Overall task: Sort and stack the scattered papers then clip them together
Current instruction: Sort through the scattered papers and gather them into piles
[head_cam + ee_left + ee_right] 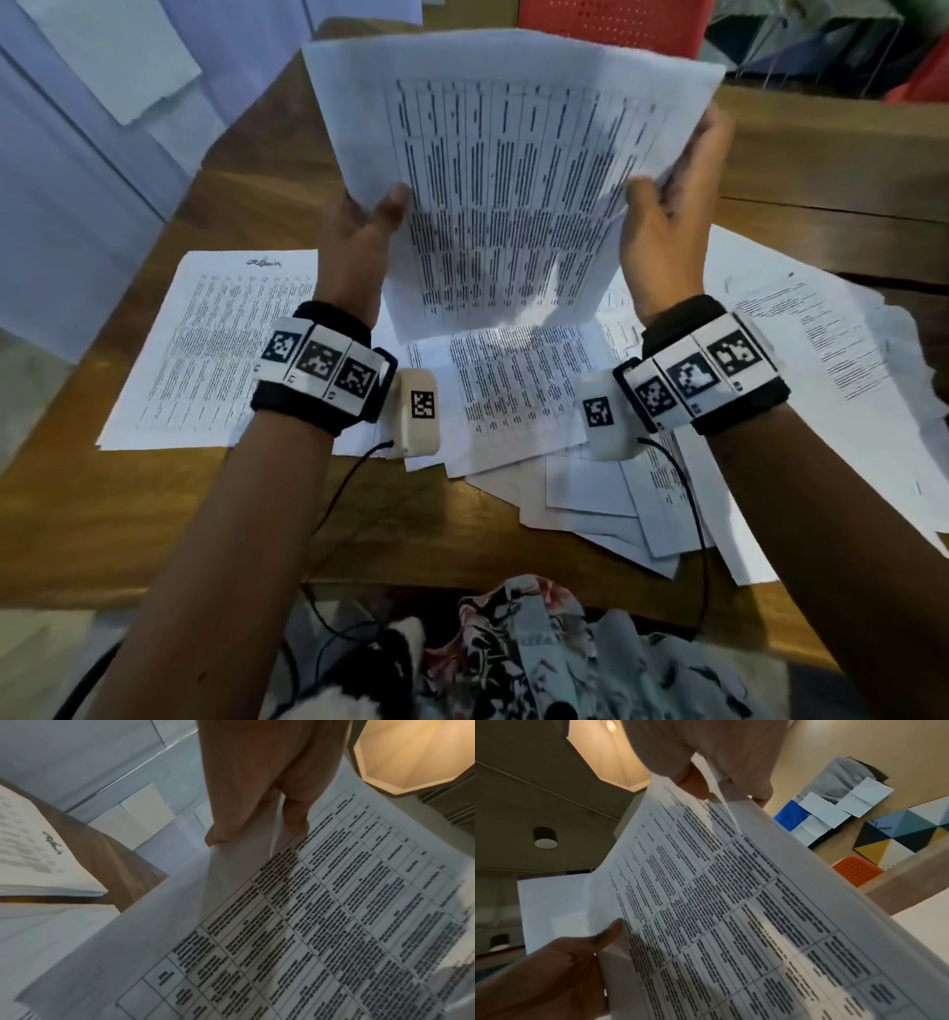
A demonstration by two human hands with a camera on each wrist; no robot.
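Both hands hold a sheaf of printed table sheets (508,169) up above the wooden table (246,519). My left hand (369,216) grips its left edge, thumb on the front. My right hand (667,190) grips the right edge, thumb in front, fingers behind. In the left wrist view the sheets (321,923) fill the lower right under my fingers (257,805). In the right wrist view the sheets (731,902) run diagonally, with my left hand (559,969) at their lower left. A neat stack of text pages (215,349) lies left; scattered papers (642,452) lie centre and right.
More white sheets (113,56) lie on a pale surface at the far left beyond the table edge. A red perforated chair (616,20) stands behind the table. Floral clothing (539,652) and camera cables hang at the near edge. No clip is in view.
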